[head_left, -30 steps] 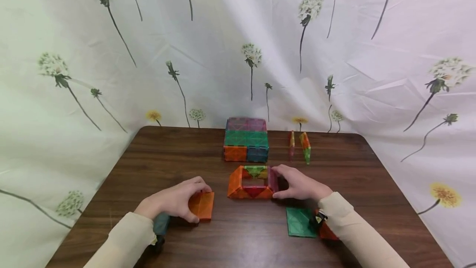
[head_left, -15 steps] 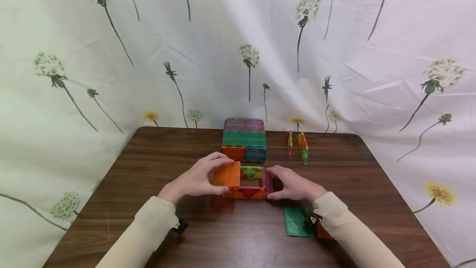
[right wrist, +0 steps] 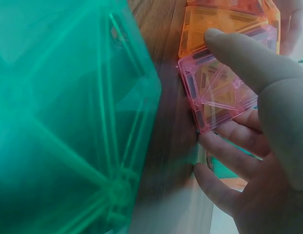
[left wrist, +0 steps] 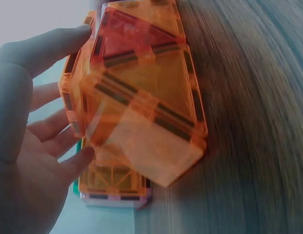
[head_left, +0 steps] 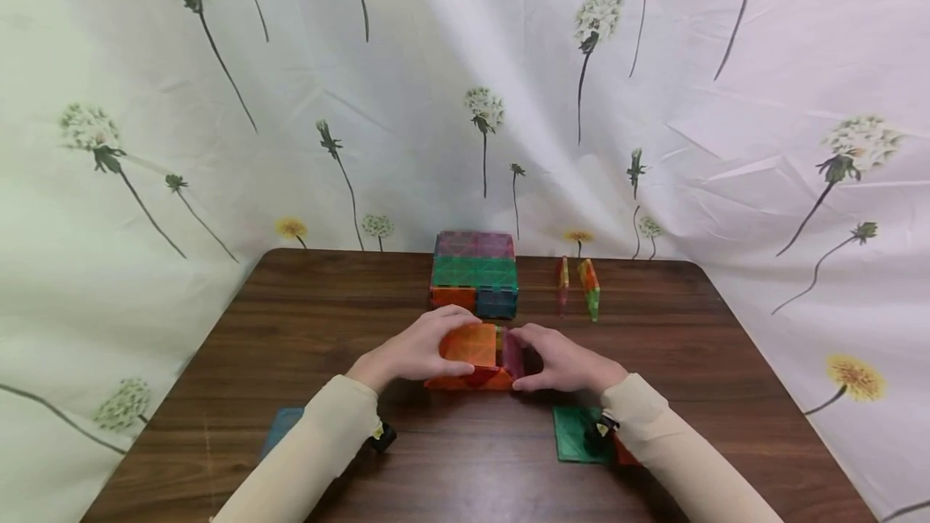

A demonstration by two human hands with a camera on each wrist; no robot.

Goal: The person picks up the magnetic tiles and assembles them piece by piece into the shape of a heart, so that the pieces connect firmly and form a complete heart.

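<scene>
My left hand (head_left: 417, 348) grips an orange square magnetic tile (head_left: 472, 344) by its front and back edges. That tile lies over the top of a low structure made of magnetic tiles, its front wall (head_left: 472, 380) orange and red. Whether it touches the structure all round, I cannot tell. At the right end, my right hand (head_left: 563, 357) holds a sloping pink-purple tile (head_left: 513, 352), thumb in front and fingers behind. In the right wrist view the thumb lies near this pink tile (right wrist: 217, 90). An orange sloping end piece (left wrist: 156, 141) shows in the left wrist view.
Behind the structure stands a box of purple, green, orange and blue tiles (head_left: 474, 271). Two upright tile pieces, one orange and green (head_left: 590, 289), stand back right. A green tile (head_left: 574, 433) lies near the right wrist, a blue tile (head_left: 279, 426) by the left sleeve.
My left hand has carried the orange tile from the table at the left up and right onto the structure's top. The right hand has stayed at the pink-purple tile.
</scene>
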